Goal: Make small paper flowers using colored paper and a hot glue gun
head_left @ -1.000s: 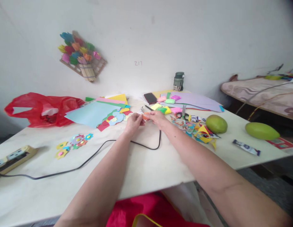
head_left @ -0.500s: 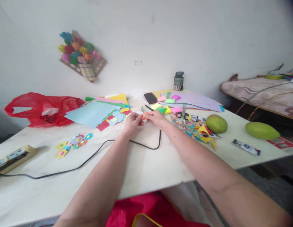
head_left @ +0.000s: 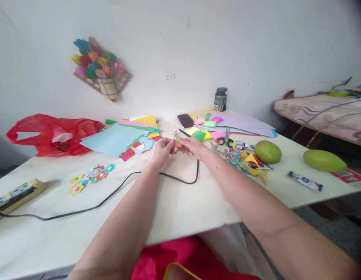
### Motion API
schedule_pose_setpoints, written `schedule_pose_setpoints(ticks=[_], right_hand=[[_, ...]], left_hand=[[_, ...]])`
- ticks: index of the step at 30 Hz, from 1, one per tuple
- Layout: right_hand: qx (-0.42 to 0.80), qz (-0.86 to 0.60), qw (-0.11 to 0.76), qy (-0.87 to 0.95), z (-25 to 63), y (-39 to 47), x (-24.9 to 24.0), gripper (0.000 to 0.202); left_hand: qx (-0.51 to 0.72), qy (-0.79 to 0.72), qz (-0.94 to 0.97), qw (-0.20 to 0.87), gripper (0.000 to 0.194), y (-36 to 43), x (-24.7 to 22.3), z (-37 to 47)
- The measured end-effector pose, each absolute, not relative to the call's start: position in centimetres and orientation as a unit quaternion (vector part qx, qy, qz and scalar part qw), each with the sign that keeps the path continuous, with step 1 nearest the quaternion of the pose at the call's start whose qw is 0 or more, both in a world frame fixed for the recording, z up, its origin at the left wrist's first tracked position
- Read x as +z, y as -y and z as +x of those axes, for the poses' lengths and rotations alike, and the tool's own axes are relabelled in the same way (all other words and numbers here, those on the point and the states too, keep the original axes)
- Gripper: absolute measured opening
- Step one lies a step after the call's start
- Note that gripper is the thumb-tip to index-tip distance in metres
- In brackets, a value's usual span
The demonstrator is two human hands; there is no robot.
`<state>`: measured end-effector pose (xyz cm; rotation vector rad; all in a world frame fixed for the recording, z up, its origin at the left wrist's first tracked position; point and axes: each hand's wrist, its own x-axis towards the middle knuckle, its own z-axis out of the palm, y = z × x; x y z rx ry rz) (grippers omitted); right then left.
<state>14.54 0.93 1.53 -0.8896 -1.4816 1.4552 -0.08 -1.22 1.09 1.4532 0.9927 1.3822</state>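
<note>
Both hands meet over the middle of the white table (head_left: 209, 206). My left hand (head_left: 163, 151) and my right hand (head_left: 192, 147) pinch a small orange paper piece (head_left: 178, 143) between them, with a green spot showing on its face. Cut paper shapes (head_left: 139, 145) in several colours lie beyond my left hand. Soft packets in green (head_left: 199, 135), yellow and pink rest just past my right hand. Finished-looking paper flowers (head_left: 95, 172) with coloured centres lie at the left.
A black cable (head_left: 119, 194) runs from a power strip (head_left: 20, 194) beneath my left forearm. Around the table are a red bag (head_left: 60, 136), phone (head_left: 185, 120), scissors (head_left: 227, 140), paper scraps (head_left: 250, 165), two green fruits (head_left: 267, 152), a tube (head_left: 305, 181) and a bottle (head_left: 220, 99).
The orange piece has turned so its face with the green spot now shows. Both hands remain in nearly the same place, with the right fingers slightly shifted.
</note>
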Motion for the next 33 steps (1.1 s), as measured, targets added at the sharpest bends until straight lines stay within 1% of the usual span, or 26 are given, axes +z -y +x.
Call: schedule_pose_setpoints(ticks=[3,9,13,18,23,27,33], right_hand=[[0.602,-0.344,0.448,0.565,14.6,-1.0,1.5,0.044],[0.559,-0.367,0.484,0.564,14.6,-1.1,1.4,0.024],[0.537,-0.376,0.499,0.567,14.4,-1.3,1.2,0.020],[0.519,-0.383,0.498,0.579,14.5,-1.4,1.2,0.021],[0.514,-0.389,0.491,0.585,14.6,-1.3,1.2,0.021],[0.523,-0.387,0.488,0.582,14.7,-1.2,1.5,0.023],[0.549,-0.389,0.470,0.571,14.9,-0.6,2.1,0.029]], left_hand=[[0.569,-0.405,0.571,0.431,0.033,1.2,1.1,-0.1],[0.569,-0.404,0.563,0.443,0.035,1.0,0.8,-0.2],[0.551,-0.406,0.552,0.476,0.037,0.9,0.7,-0.4],[0.529,-0.415,0.522,0.525,0.039,0.8,0.8,-0.7],[0.491,-0.400,0.531,0.562,0.025,1.0,1.2,-1.2],[0.481,-0.406,0.536,0.563,0.021,1.4,1.4,-1.5],[0.476,-0.389,0.548,0.567,0.022,1.3,1.1,-1.7]])
